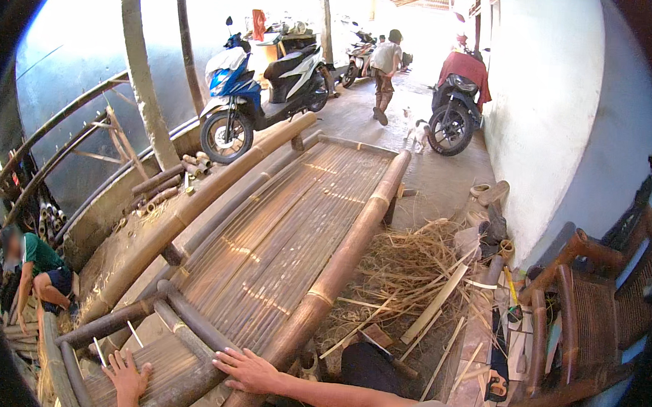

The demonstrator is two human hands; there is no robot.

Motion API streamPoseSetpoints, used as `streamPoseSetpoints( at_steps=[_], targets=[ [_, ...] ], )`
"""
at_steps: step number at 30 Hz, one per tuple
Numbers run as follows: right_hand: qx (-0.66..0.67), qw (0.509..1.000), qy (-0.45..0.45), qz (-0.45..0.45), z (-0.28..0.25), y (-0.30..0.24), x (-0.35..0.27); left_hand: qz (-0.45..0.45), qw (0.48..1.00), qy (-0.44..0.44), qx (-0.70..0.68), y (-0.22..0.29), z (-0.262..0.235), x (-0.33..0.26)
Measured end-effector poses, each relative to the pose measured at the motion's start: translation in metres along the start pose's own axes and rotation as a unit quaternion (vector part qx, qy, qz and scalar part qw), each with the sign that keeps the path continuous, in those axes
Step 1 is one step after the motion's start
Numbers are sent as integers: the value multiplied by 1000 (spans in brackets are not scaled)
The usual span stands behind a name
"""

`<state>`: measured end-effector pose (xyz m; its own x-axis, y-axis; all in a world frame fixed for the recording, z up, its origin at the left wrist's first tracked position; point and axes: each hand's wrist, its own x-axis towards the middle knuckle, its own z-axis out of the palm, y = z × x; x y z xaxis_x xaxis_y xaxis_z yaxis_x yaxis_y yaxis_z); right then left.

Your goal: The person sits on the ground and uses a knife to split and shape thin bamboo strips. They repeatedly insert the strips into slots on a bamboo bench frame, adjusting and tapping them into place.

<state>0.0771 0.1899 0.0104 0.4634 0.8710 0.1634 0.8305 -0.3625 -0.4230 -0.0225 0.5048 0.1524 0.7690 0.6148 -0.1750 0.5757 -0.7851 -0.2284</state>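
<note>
A long bamboo bench (287, 231) with a slatted top and thick pole edges stretches away before me. My left hand (127, 376) lies with fingers spread on the slatted end panel (163, 365), just below two thin pale sticks (134, 333) that stand up from it. To its right, my right hand (247, 370) rests with fingers stretched out across the dark pole (192, 318) where the panel meets the seat. Neither hand grips anything. A thick bamboo rail (214, 208) runs along the bench's left side.
Bamboo shavings (404, 272) and split strips (433, 303) litter the floor at right, beside a woven chair (595, 324). A person in green (36, 268) crouches at left. Farther off are a blue scooter (255, 87), a walking person (385, 65), a cat (418, 134) and a dark motorcycle (457, 111).
</note>
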Motion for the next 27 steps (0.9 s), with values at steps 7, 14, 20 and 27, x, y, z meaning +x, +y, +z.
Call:
streamPoseSetpoints(
  at_steps=[7,14,20,27],
  targets=[
    [-17,1000,19,18,-3,-4,-13,-56,990,121,-51,-61,-11,-5],
    [-21,997,52,45,-5,-9,-13,46,939,331,82,-134,30,25],
    [-50,991,105,73,-2,-9,-9,-96,993,59,-34,-90,2,1],
    [-8,972,233,34,3,-7,-7,-61,997,36,-26,-28,-6,-70]
  ],
)
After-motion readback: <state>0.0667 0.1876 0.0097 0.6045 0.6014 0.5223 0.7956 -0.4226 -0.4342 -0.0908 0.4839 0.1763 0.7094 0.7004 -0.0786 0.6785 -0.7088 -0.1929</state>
